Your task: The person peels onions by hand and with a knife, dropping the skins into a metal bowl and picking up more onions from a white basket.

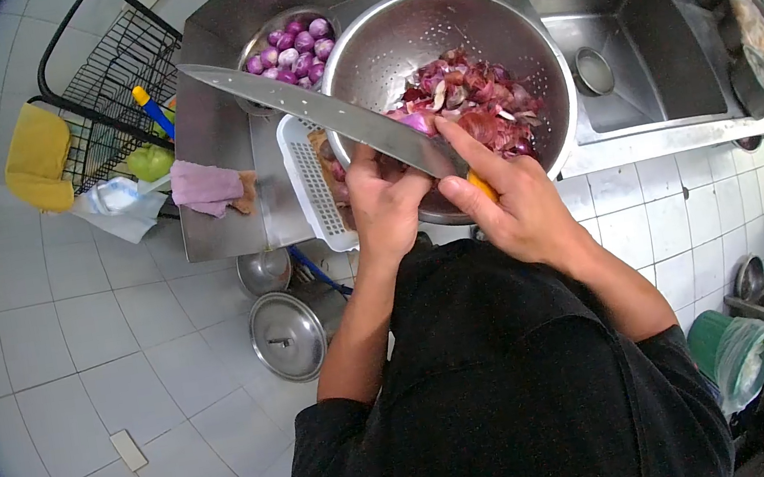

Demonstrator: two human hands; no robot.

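Observation:
My right hand (521, 208) is closed around the yellow handle (481, 187) of a large knife, its index finger stretched along the blade. The broad knife blade (314, 115) points to the upper left, across the rim of a perforated steel colander (452, 16). My left hand (385, 203) is under the blade with its fingers curled, their tips partly hidden. Just past the blade a purple-red onion (419, 121) shows, seemingly gripped by the left fingers. Reddish onion skins (486, 104) lie in the colander.
A steel bowl of peeled red onions (300, 51) stands behind the knife tip. A white plastic basket (307, 166) sits left of the colander. To the right is a sink (643, 32); to the left, a black wire rack (113, 91) with cloths. A lidded pot (288, 336) stands below.

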